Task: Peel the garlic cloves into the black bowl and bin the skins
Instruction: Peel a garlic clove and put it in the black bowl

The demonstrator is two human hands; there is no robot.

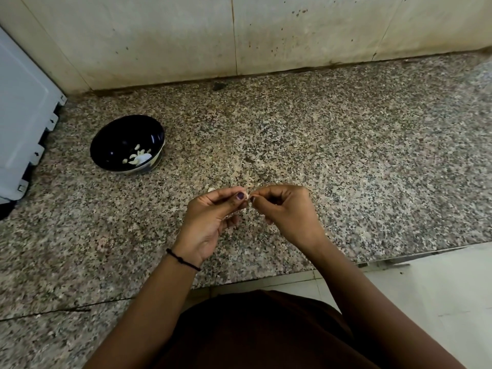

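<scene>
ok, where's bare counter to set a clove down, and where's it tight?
Free: counter right of the right hand, back to the wall; also between black bowl and wall. Tight: far left, bowl beside the white appliance; centre front, where left hand and right hand pinch a clove.

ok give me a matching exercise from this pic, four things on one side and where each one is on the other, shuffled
Things
1. black bowl
2. peeled garlic cloves
3. garlic clove
4. black thread bracelet

Places
a. round the wrist of the left hand
b. pinched between the fingers of the left hand and the right hand
c. standing on the granite counter, left of both hands
d. lying inside the bowl

Pairs: 1-c, 2-d, 3-b, 4-a
</scene>
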